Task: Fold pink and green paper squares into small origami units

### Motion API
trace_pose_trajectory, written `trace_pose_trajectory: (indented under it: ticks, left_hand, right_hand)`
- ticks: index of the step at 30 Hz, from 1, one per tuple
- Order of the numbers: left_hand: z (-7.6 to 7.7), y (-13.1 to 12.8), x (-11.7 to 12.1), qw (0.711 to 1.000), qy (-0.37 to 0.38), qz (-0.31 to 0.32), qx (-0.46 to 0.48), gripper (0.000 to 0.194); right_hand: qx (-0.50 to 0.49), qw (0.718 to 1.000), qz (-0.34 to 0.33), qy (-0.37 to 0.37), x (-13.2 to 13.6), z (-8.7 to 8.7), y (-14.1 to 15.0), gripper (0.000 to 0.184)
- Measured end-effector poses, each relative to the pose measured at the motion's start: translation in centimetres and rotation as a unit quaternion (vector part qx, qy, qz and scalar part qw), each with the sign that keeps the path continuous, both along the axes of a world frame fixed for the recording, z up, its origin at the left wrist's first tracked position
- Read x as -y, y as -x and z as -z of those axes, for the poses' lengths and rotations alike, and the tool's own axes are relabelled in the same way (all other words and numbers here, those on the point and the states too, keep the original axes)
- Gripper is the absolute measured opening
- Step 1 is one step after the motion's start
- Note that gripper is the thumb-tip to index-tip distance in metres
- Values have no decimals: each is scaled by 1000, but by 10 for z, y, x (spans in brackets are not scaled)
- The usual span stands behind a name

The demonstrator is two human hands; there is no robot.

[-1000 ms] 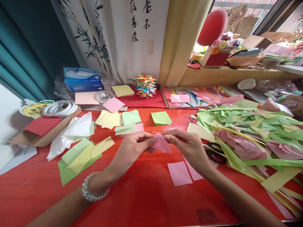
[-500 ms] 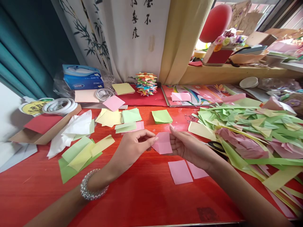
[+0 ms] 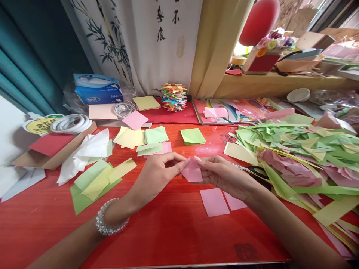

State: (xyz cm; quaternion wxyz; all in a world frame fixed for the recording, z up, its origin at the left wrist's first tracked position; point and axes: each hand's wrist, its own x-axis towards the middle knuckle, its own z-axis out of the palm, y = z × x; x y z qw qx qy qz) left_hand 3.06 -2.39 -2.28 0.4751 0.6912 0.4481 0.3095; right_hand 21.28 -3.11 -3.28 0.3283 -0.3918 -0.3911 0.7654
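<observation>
Just above the red table (image 3: 157, 231), a small pink paper (image 3: 192, 171) with folded top corners is held between both hands. My left hand (image 3: 158, 170) pinches its upper left edge with thumb and forefinger. On the other side, my right hand (image 3: 224, 173) grips the upper right corner, thumb in front and fingers behind. Two flat pink paper squares, the nearer one (image 3: 214, 202) in full view and the other (image 3: 235, 201) partly covered by my right wrist, lie below. A stack of green squares (image 3: 192, 136) sits just beyond my fingers.
Folded green pieces (image 3: 297, 145) and paper strips heap up at the right, beside black-handled scissors (image 3: 258, 172). To the left lie loose green and yellow papers (image 3: 98, 179), white tissue (image 3: 89, 147) and tape rolls (image 3: 71, 124). A colourful folded-paper tower (image 3: 174, 98) stands at the back.
My right hand has moved in and turned; its thumb now presses on the pink paper's upper right corner, which has bent inward to form a peak. My left hand keeps its pinch.
</observation>
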Motion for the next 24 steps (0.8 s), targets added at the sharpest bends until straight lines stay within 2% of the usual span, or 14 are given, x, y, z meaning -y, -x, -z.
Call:
trace_pose_trajectory:
  ticks: [3,7,13,24]
  left_hand:
    - [1,0,-1,999,24,3,23,20]
    - [2,0,-3,999,44,2,21,19]
    - [2,1,-4,999,40,9,-3,27]
    - [9,-1,-4,999,40,2,-3,23]
  right_hand:
    - [20,1000,-15,-17,2,2,4,32]
    - [36,999,-8,-38,4,4,6,30]
    - [70,995,27,-67,5,7,5,27]
    - [109,990,53,-70,4,10,9,26]
